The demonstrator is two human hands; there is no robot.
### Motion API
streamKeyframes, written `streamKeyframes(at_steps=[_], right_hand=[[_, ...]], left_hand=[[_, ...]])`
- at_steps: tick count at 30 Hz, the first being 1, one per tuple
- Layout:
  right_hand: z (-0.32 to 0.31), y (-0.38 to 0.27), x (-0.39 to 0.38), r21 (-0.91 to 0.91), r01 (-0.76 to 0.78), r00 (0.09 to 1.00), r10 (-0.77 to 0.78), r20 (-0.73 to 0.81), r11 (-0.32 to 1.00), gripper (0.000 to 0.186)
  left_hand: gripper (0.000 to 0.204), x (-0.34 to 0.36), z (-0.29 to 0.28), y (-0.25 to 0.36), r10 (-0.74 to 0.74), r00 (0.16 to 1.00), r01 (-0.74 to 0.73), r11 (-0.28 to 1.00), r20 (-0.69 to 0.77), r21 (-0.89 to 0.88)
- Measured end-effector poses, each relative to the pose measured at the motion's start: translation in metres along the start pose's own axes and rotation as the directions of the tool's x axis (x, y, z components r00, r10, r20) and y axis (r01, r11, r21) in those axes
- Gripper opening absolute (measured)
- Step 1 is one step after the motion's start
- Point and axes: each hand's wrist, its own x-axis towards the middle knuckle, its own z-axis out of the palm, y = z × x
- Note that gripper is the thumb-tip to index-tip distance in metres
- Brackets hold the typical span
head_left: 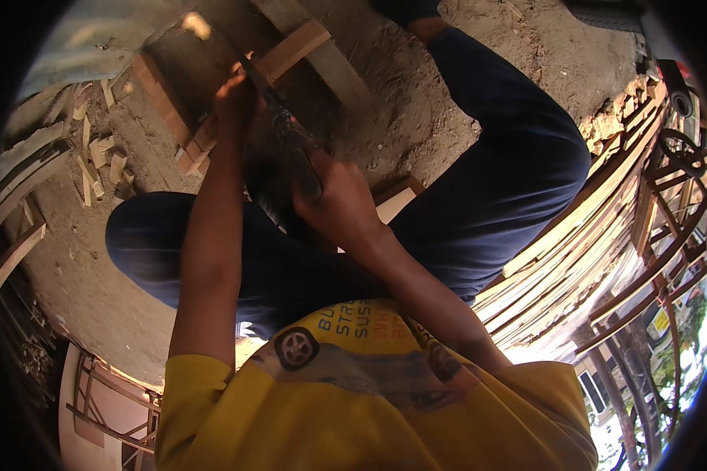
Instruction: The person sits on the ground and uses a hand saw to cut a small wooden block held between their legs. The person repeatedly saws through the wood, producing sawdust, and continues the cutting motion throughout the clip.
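My right hand [339, 202] is closed round the near end of a long, narrow, dark hand tool [292, 145]. The tool slants away from me to the upper left, between my bent knees, and shadow hides its exact kind. At its far end my left hand [238, 98] is curled with the fingertips lit, apparently gripping it there. Beyond the tool, a short wooden bar [294, 49] meets a wider board [331, 69] on the ground. Left of my left hand lies a reddish wooden beam [163, 90]. What lies directly beneath the tool is too dark to make out.
Wood offcuts [94, 161] are scattered on the dirt floor [404, 118] to the left. Long stacked planks [577, 235] run along the right, beside a curved frame [652, 275] and a wheel-like ring [682, 152]. A pale sheet [102, 47] covers the upper left.
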Motion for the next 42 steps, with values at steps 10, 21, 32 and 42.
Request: streamKeyframes(at_steps=[10, 21, 32, 42], right_hand=[[-0.008, -0.002, -0.010, 0.029, -0.039, 0.998, 0.038, 0.052, 0.999, 0.019], [-0.008, 0.002, -0.034, 0.059, -0.084, 0.995, 0.087, -0.050, 0.995, 0.012], [-0.012, 0.025, -0.054, -0.017, -0.059, 0.998, 0.059, 0.025, 0.998, 0.017], [-0.013, 0.015, -0.078, -0.028, -0.087, 0.996, 0.087, -0.016, 0.996, 0.007]], left_hand=[[0.046, -0.004, -0.022, 0.011, -0.062, 0.969, 0.066, 0.998, 0.239, -0.012], [0.039, 0.008, -0.017, 0.015, -0.147, 0.984, 0.153, 0.987, 0.102, -0.046], [0.036, 0.017, -0.032, 0.018, -0.239, 0.923, 0.272, 0.960, 0.300, -0.072], [0.033, 0.010, -0.018, 0.018, -0.299, 0.923, 0.329, 0.940, 0.244, -0.093]])
